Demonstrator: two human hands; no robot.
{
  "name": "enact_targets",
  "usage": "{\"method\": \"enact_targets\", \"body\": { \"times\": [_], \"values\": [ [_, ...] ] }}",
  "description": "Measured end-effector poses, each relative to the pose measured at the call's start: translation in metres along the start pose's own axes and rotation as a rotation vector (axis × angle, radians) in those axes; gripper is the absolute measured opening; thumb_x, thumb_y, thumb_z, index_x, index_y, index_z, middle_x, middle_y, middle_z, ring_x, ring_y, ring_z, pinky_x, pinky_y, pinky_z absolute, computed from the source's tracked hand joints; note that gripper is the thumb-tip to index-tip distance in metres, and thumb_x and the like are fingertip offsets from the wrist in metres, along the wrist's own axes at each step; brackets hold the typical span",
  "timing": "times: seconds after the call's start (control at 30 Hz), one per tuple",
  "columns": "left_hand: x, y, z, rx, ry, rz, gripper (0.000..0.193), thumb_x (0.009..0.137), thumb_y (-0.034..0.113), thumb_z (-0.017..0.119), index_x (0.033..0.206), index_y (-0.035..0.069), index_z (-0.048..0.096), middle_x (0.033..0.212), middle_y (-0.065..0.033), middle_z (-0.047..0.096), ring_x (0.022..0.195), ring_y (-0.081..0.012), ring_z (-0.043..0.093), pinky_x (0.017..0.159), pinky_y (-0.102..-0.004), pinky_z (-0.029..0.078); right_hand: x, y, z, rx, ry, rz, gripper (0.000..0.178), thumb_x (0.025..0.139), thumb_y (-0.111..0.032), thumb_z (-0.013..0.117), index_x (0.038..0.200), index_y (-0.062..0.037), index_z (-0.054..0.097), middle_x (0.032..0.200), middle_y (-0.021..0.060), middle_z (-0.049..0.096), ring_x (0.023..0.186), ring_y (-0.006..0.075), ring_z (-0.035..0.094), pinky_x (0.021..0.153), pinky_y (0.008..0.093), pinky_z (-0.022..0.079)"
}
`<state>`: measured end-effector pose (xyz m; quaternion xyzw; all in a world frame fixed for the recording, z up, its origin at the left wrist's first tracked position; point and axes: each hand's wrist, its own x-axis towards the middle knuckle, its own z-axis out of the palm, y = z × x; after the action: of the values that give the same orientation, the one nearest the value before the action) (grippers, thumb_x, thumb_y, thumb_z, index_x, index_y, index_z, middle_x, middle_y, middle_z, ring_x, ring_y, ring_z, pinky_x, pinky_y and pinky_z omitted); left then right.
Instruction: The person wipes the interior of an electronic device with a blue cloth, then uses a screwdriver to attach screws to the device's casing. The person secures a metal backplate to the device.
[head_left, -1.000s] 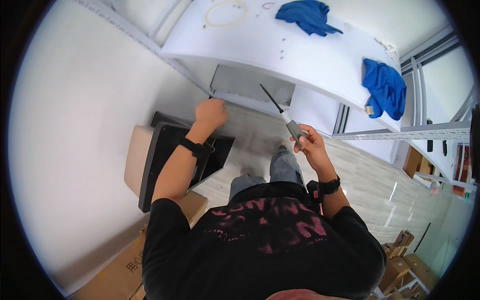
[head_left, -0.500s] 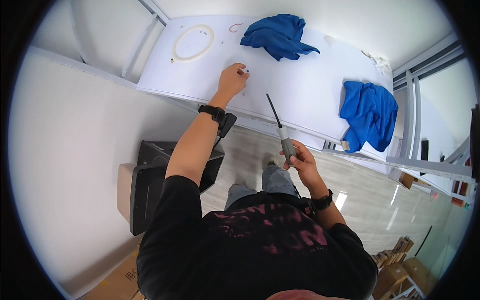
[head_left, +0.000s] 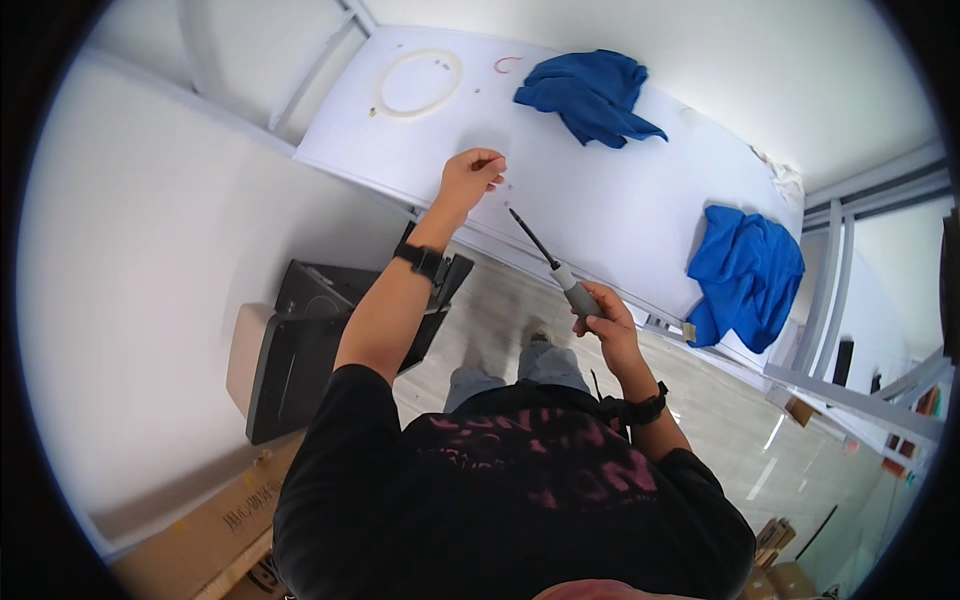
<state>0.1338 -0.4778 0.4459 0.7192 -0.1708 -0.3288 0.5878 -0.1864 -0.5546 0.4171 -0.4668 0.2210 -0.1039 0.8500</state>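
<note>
My right hand (head_left: 608, 322) grips a screwdriver (head_left: 577, 294) by its grey handle. Its thin black shaft points up and left over the front edge of the white table (head_left: 590, 210). Above the table my left hand (head_left: 470, 180) has thumb and fingers pinched together; whatever may be between them is too small to make out. Just right of those fingers, two tiny grey pieces (head_left: 508, 195) lie on the tabletop, close to the screwdriver's tip. The tip touches nothing that I can see.
Toward the back left lies a cream ring (head_left: 458, 75) with tiny parts inside and beside it. A red curved piece (head_left: 503, 65) is near a crumpled blue cloth (head_left: 590, 95). Another blue cloth (head_left: 748, 275) covers the right end. A black case (head_left: 300, 370) stands below at left.
My view has shifted, moving the table right and down in it. The screwdriver's tip has swung left toward my left hand. A small dark piece by my left fingertips no longer shows.
</note>
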Motion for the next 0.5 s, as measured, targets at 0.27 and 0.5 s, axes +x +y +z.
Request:
{"method": "enact_targets", "body": {
  "times": [0.27, 0.5],
  "values": [
    [-0.159, -0.011, -0.084, -0.791, 0.036, -0.07, 0.015, 0.097, 0.015, 0.051, 0.101, 0.002, 0.057, 0.102, -0.0118, 0.064, 0.093, -0.023, 0.066, 0.081, -0.0333, 0.055, 0.035, -0.006, 0.061, -0.14, -0.264, -0.016, 0.052, 0.072, 0.0, 0.046, 0.124, -0.0021, 0.053, 0.093, 0.0095, 0.06, 0.059, 0.0082, 0.047, 0.055, 0.0217, 0.04],
    [-0.279, -0.046, -0.139, -1.043, 0.295, 0.097, 0.014, 0.097, 0.013, 0.05, 0.101, 0.002, 0.058, 0.101, -0.0119, 0.066, 0.095, -0.0249, 0.066, 0.082, -0.0341, 0.056, 0.037, 0.019, 0.136, -0.284, -0.534, 0.08, 0.048, 0.074, 0.0, 0.047, 0.121, -0.0026, 0.056, 0.095, 0.0069, 0.061, 0.057, 0.0053, 0.042, 0.051, 0.0191, 0.035]
  ]
}}
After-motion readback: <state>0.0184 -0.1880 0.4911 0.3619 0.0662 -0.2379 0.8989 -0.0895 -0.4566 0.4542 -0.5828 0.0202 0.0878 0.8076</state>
